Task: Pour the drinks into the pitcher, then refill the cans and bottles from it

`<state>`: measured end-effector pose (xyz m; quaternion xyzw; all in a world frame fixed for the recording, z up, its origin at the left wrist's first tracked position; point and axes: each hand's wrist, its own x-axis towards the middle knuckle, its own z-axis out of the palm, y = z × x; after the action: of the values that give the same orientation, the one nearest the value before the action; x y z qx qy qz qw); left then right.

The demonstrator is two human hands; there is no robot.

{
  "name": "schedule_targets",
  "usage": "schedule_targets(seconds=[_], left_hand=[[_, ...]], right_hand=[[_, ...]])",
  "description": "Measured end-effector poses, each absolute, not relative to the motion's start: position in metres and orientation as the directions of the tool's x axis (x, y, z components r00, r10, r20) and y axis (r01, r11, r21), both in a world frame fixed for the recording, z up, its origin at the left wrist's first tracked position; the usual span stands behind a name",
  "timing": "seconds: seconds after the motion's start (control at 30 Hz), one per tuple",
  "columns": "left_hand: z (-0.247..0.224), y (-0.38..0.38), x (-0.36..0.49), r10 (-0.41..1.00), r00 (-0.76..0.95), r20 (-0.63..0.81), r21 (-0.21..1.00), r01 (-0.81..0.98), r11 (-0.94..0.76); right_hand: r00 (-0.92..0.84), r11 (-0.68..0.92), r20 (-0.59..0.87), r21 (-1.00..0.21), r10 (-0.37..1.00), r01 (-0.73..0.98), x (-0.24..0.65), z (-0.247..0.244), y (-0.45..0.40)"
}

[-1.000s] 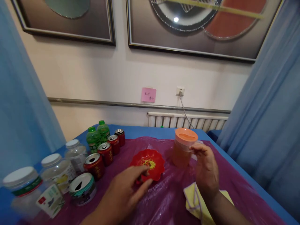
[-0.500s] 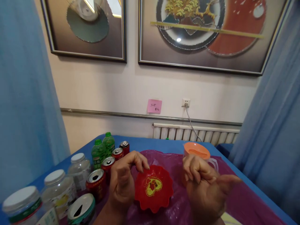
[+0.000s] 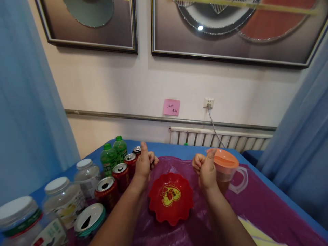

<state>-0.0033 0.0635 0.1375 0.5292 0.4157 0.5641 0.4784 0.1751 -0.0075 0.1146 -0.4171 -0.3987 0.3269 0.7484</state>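
Observation:
My left hand (image 3: 145, 164) is raised beside the row of drink cans, its fingers curled into a fist and the thumb pointing up. My right hand (image 3: 205, 168) makes the same shape in front of a clear pitcher with an orange lid (image 3: 225, 159), which holds brownish liquid. Neither fist shows anything in it. Between my forearms, a red scalloped bowl (image 3: 171, 215) with a yellow heart print sits on purple plastic sheeting (image 3: 179, 235). Nearest my left hand are several red cans, among them an open one (image 3: 106, 191).
At the left stand clear jars with white lids (image 3: 56, 185), two green bottles (image 3: 108, 159) and a teal-rimmed can (image 3: 89, 220). Yellowish paper (image 3: 256, 232) lies at lower right. Blue curtains flank the table; behind it are a radiator (image 3: 230, 138) and a pink note (image 3: 171, 107).
Both hands have turned from bent wrists with loosely curled fingers to upright fists with thumbs up. The view has tilted down slightly, and more of the pitcher shows.

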Motion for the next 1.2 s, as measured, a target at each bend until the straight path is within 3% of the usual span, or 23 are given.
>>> schedule_targets(seconds=[0.9, 1.2], left_hand=[[0.142, 0.051, 0.004, 0.966, 0.074, 0.247, 0.967, -0.091, -0.24], [0.148, 0.05, 0.013, 0.961, 0.121, 0.248, 0.967, -0.087, -0.238]], right_hand=[[0.442, 0.431, 0.34, -0.895, 0.83, -0.119, 0.175, 0.11, -0.005], [0.453, 0.438, 0.363, -0.896, 0.814, -0.069, 0.159, 0.129, -0.012]])
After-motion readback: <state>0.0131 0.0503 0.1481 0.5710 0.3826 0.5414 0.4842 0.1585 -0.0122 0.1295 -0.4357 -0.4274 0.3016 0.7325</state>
